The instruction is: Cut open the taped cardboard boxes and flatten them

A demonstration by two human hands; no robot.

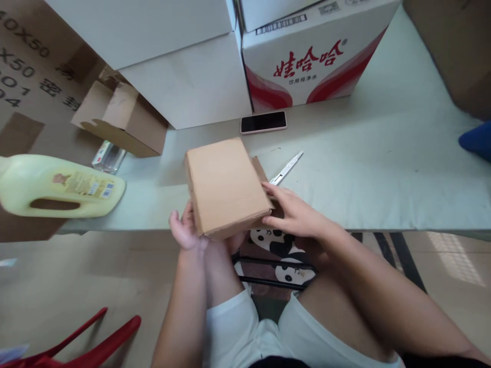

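Note:
A small brown cardboard box [230, 186] is held at the table's front edge, its broad plain face turned up. My left hand [186, 230] supports its lower left side, with some fingers hidden behind and beneath it. At the right edge my right hand [291, 210] grips the box, thumb and fingers around the side where a flap sticks out. Just beyond my right fingertips lies a silver utility knife [287, 167] on the table. Behind the box rests a phone [264, 122] with a dark screen.
White cartons [199, 84] and a red-and-white carton [307, 66] stand at the table's back. To the left are an open brown box [134, 120], a clear plastic container [110, 157] and a yellow jug [88, 184] lying down. A blue object [477, 140] sits far right.

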